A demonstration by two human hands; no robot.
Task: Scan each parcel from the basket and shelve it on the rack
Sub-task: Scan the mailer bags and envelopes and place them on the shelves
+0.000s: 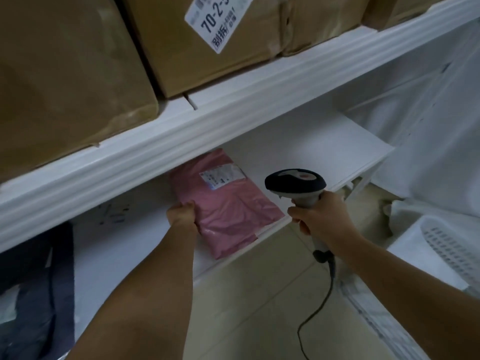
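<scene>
Pink parcel (228,203), gripped by left hand (181,213), lies on lower shelf (324,149) at centre frame, right hand (319,216) clasping scanner (296,184); white basket (446,245), lower right, likely holds more.

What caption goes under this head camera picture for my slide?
Left hand grips a pink parcel on the rack's lower shelf while the right hand holds a scanner.

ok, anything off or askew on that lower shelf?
Slightly. The pink parcel lies crooked on the lower shelf, its near corner overhanging the front edge; the left hand grips its left edge. The right hand holds the scanner. No damage or spill visible.
</scene>
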